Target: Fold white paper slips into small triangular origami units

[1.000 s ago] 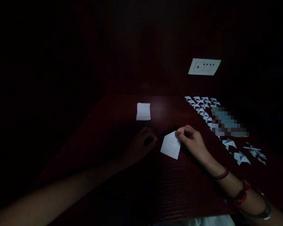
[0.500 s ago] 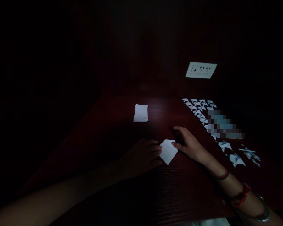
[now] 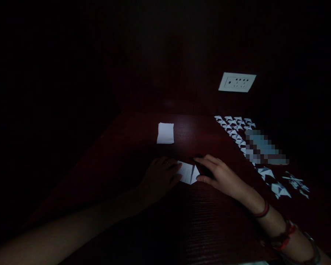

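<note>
A dim indoor desk nook, likely a home or study room: a dark wood-grain worktop [image 3: 204, 221], a white socket plate [image 3: 237, 82] on the panel behind the worktop, and rows of folded papers [image 3: 234, 127] along the worktop's right.

A pixelated patch [image 3: 264, 149] at far right blots out part of the row of folded paper pieces [image 3: 234, 127], so what's under it can't be told; marks on the wall plate [image 3: 237, 82] are too small to read. The left hand [image 3: 160, 176] covers the left end of the paper sheet [image 3: 187, 173], & the table [image 3: 204, 221] fades to black on its left side. Left forearm [image 3: 57, 232] is cut by the left & near pic edges, right forearm [image 3: 281, 228] by the near right corner
</note>
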`<state>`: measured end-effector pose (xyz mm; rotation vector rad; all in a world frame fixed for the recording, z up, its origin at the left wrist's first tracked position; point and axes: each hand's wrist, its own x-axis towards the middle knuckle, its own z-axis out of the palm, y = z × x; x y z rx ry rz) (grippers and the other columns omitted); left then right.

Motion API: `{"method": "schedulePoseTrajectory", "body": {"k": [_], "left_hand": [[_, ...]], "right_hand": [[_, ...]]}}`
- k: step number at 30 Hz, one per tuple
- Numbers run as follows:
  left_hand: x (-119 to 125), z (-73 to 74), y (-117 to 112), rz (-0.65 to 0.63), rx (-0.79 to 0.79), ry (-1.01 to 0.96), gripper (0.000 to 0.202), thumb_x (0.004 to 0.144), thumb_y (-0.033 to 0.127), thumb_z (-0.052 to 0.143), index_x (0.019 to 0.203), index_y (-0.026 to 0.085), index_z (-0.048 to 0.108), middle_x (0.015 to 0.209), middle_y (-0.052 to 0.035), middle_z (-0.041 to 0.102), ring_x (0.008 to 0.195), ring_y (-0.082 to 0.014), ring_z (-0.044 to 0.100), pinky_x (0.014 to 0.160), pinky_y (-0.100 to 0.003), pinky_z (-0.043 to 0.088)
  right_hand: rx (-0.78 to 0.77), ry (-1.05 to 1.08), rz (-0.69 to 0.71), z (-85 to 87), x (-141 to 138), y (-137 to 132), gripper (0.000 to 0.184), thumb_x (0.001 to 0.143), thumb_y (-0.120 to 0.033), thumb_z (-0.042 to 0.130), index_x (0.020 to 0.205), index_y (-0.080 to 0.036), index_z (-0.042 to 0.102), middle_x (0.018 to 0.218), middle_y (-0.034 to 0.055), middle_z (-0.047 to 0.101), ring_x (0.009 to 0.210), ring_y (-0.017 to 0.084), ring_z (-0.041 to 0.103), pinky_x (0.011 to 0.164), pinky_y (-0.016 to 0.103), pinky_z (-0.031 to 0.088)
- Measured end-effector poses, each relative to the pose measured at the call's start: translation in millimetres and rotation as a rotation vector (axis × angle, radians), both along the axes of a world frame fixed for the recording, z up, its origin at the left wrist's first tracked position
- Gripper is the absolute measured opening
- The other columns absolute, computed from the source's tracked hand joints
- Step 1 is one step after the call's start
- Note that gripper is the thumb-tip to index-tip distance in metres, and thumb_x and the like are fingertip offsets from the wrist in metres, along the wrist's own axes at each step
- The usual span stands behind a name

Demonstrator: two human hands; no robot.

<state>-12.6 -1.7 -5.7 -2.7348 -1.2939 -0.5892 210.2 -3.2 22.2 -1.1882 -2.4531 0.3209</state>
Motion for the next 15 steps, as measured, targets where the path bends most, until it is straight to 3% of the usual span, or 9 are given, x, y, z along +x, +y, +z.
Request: {"method": "schedulePoseTrajectory", "body": {"k": [2,6,10,13,15], "left_hand": [[0,-1.7,2,-0.007,-0.007,-0.026,0.026,0.083,0.028,0.046,0.108,0.022,0.051,0.106,-0.0023,0.054,0.098,-0.022,0.042,0.083,-0.039,0.033],[0,-2.1,4,-0.018,-0.009,-0.038,0.026,0.084,0.028,0.044,0.109,0.022,0.05,0.106,-0.002,0.054,0.1,-0.0215,0.042,0.085,-0.038,0.032],[-1,2.3,0,-0.033,0.051,-0.001,0.029,0.083,0.02,0.044,0.112,0.02,0.046,0.106,-0.005,0.054,0.099,-0.0215,0.043,0.084,-0.038,0.032],[2,5.8,-10,-0.169,0.119,0.074,0.034,0.083,0.013,0.043,0.117,0.02,0.041,0.105,-0.0058,0.054,0.094,-0.0204,0.047,0.081,-0.037,0.033],[5,7.1,-18,-0.307,0.098,0.143,0.03,0.084,0.017,0.043,0.114,0.021,0.043,0.1,-0.0033,0.056,0.09,-0.0187,0.048,0.08,-0.035,0.034]], "right_hand": [[0.012,0.01,0.013,-0.2,-1,0,0.047,0.075,-0.026,0.056,0.12,-0.023,0.043,0.102,0.0066,0.05,0.094,0.019,0.048,0.083,0.036,0.04],[0.033,-0.028,0.089,-4.4,1,2,0.026,0.078,-0.025,0.052,0.103,-0.024,0.058,0.098,0.0059,0.051,0.093,0.019,0.048,0.082,0.035,0.04],[0.028,-0.04,0.11,-7.4,1,3,0.021,0.079,-0.023,0.051,0.096,-0.022,0.062,0.095,0.0057,0.052,0.09,0.018,0.049,0.08,0.034,0.04],[0.017,-0.008,0.1,-5.5,-1,2,0.018,0.077,-0.024,0.054,0.092,-0.02,0.063,0.095,0.0058,0.053,0.091,0.018,0.049,0.082,0.034,0.04],[0.001,0.019,0.086,-3.8,-2,0,0.015,0.075,-0.024,0.055,0.088,-0.02,0.063,0.096,0.0059,0.054,0.092,0.018,0.049,0.082,0.034,0.04]]}}
